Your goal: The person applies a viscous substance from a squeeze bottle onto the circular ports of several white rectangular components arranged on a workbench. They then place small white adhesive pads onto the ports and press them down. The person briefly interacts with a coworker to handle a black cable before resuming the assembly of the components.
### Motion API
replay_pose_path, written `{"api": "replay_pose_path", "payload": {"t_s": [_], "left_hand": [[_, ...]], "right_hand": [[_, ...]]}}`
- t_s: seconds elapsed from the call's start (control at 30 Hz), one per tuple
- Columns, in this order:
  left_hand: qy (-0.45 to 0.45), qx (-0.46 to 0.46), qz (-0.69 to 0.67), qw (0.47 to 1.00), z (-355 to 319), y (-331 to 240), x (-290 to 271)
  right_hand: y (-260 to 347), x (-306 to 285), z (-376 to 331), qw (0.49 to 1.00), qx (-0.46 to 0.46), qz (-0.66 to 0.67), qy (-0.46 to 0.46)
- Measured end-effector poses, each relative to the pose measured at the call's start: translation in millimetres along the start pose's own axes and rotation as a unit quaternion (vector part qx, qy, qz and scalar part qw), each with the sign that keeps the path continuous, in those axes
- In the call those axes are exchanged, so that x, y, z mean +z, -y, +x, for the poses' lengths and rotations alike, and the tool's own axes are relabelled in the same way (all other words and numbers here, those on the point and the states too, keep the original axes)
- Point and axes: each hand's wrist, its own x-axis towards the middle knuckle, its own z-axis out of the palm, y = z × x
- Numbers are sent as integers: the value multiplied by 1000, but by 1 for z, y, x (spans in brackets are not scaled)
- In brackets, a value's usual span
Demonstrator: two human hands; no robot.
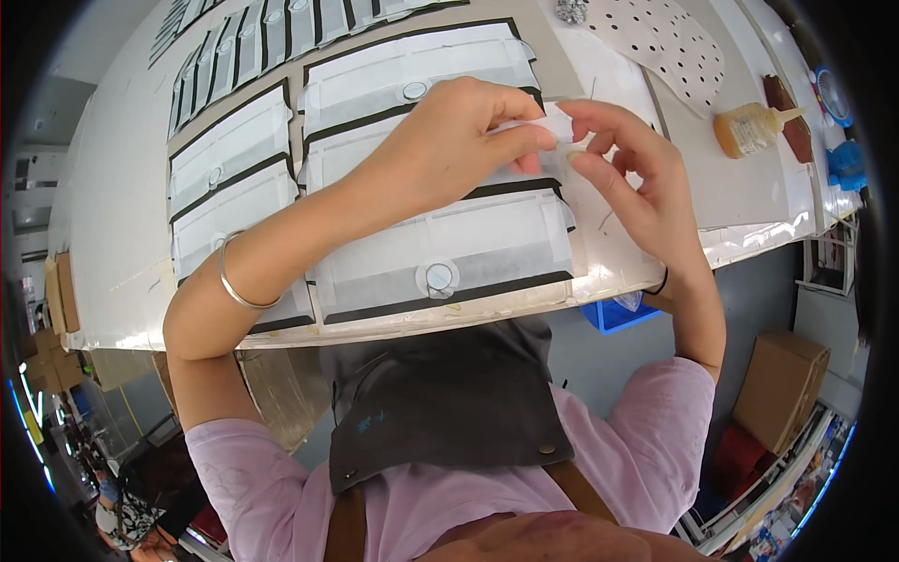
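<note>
Several flat panels lie in rows on the table, white and translucent with black edge strips and a small round clear disc on each. My left hand (pixel 487 131) reaches across a middle panel (pixel 351 150), thumb and forefinger closed on a small thin white piece (pixel 560 125) near that panel's right end. Just right of it, my right hand (pixel 641 173) has thumb and forefinger apart. Its forefinger tip is at the white piece; whether it grips the piece is unclear. The nearest panel (pixel 375 272), with its round disc (pixel 438 278), lies below my left wrist.
At the right stand a bottle of amber liquid (pixel 746 129) with a pointed nozzle, a dotted cloth (pixel 660 47) and a dark red block (pixel 787 117). Smaller panels (pixel 229 145) lie left. A blue bin (pixel 620 316) is below the table's front edge (pixel 506 314); a cardboard box (pixel 780 391) stands lower right.
</note>
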Motion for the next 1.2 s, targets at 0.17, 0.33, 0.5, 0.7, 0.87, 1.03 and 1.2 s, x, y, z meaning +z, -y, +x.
{"api": "replay_pose_path", "payload": {"t_s": [0.17,0.33,0.5,0.7,0.87,1.03,1.2], "left_hand": [[32,-27,-88,995,20,-8,14],[82,-12,5,997,59,-26,18],[-30,9,1,1000,69,-26,18],[11,40,-103,994,56,-30,-65],[-135,54,37,989,-8,-23,-137],[-194,-5,28,981,-70,26,-163],[-227,-33,361,904,-130,65,-179]], "right_hand": [[-18,-11,6,990,42,130,-22],[-44,-49,13,983,114,128,-67],[-61,-75,20,989,147,21,26],[-63,-71,44,924,46,-377,-47],[-33,-28,93,954,-82,-289,18],[-46,46,156,958,-169,-216,86],[-19,57,183,937,-38,-297,183]]}}
